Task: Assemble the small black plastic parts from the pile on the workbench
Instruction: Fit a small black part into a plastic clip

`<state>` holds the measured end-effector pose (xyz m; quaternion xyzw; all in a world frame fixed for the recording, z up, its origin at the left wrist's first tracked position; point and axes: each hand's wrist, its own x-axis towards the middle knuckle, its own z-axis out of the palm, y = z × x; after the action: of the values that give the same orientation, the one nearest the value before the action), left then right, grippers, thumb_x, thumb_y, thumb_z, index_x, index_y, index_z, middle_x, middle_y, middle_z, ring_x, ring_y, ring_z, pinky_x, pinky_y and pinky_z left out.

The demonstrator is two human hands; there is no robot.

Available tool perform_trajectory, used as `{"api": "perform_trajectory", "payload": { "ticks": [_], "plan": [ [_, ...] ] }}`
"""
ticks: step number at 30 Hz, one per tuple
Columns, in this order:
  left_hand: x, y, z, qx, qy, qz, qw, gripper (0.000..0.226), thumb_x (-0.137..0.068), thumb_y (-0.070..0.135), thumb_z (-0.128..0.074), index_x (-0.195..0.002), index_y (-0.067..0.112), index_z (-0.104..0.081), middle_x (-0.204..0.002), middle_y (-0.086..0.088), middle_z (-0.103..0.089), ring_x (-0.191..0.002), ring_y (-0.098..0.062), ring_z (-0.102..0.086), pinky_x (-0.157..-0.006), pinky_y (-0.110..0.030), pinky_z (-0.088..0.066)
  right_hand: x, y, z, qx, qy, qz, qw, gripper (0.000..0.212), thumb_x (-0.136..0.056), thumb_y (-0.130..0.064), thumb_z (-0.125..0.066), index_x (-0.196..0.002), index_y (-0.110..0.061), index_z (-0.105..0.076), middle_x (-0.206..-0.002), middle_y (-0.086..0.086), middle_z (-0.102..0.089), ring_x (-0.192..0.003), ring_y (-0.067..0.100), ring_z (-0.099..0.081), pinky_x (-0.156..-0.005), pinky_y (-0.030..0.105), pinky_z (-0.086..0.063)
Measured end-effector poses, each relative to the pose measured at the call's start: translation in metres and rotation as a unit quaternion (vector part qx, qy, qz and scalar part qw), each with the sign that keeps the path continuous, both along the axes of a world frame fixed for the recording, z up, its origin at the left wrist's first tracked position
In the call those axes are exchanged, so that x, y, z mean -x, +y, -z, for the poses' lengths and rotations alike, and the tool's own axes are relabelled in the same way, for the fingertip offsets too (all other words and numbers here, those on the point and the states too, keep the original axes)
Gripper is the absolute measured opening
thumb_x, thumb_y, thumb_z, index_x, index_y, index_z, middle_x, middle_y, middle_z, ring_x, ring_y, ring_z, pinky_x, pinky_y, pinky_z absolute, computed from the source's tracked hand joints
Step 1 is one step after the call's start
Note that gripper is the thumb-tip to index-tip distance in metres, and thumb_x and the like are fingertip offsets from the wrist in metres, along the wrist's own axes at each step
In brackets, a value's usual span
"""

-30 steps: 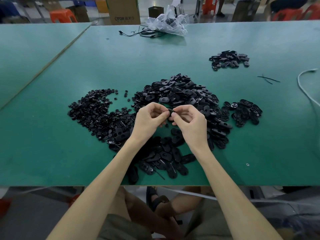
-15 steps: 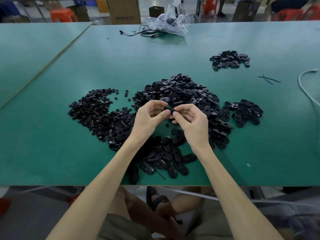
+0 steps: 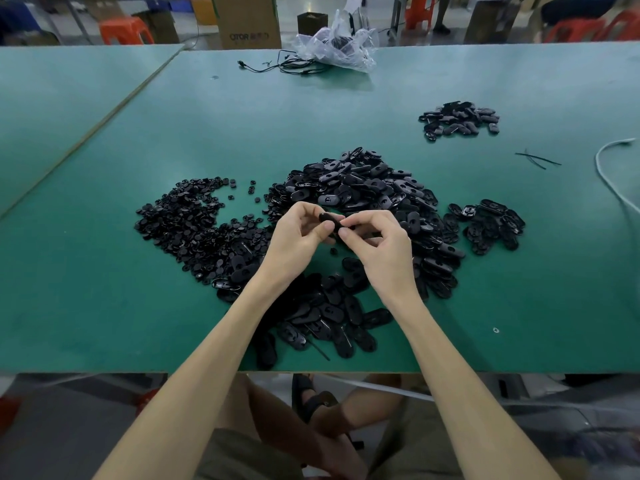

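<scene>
Parts of black plastic lie in heaps on the green counter (image 3: 104, 306). Above its middle, the left hand (image 3: 298, 237) and the right hand (image 3: 381, 244) both pinch one small oval part (image 3: 329, 221) between thumbs and curled fingers. Beneath them and toward 12 o'clock spreads the big pile of oval parts (image 3: 363, 188). At 9 o'clock lies a pile of small round parts (image 3: 194, 223), at 3 o'clock a small heap (image 3: 488, 223), and at 1 o'clock a far heap (image 3: 457, 119). A clear plastic bag (image 3: 339, 46) sits at 12 o'clock by the far edge, and a white cable (image 3: 602, 168) lies at 2 o'clock.
</scene>
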<state>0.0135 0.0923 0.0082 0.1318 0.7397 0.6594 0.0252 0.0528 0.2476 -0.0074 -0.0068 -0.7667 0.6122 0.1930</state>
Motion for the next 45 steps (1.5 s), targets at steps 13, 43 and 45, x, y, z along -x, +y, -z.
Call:
{"api": "perform_trajectory", "payload": {
  "ticks": [13,43,45],
  "plan": [
    [-0.0005,-0.0039,0.0007,0.029,0.064,0.03,0.997,0.03,-0.101,0.0,-0.06,-0.128,0.009,-0.07,-0.085,-0.007,-0.066,-0.075,-0.018,-0.066,-0.08,-0.035,-0.059,-0.0006,-0.002,-0.0011,0.028,-0.011,0.02,0.999,0.011,-0.098,-0.016,-0.073,-0.109,-0.017,-0.072,-0.103,-0.007,-0.074,-0.093,0.007,-0.07,-0.085,0.019,-0.055],
    [0.0046,-0.005,0.006,-0.003,0.037,0.048,0.998,0.026,-0.094,-0.003,-0.068,-0.11,0.014,-0.078,-0.096,-0.001,-0.08,-0.085,-0.011,-0.074,-0.078,-0.019,-0.055,-0.0005,-0.0016,0.0003,0.043,-0.009,0.004,0.999,0.012,-0.093,-0.006,-0.075,-0.098,-0.016,-0.071,-0.089,-0.009,-0.077,-0.084,0.014,-0.076,-0.08,0.029,-0.062],
    [0.0048,-0.005,0.0059,0.001,0.041,0.047,0.998,0.027,-0.094,-0.005,-0.067,-0.109,0.014,-0.079,-0.099,-0.003,-0.08,-0.087,-0.013,-0.074,-0.081,-0.02,-0.056,0.0,-0.0016,0.0002,0.037,-0.009,0.005,0.999,0.013,-0.091,-0.007,-0.077,-0.098,-0.017,-0.071,-0.09,-0.009,-0.076,-0.085,0.014,-0.076,-0.08,0.028,-0.061]
  ]
}}
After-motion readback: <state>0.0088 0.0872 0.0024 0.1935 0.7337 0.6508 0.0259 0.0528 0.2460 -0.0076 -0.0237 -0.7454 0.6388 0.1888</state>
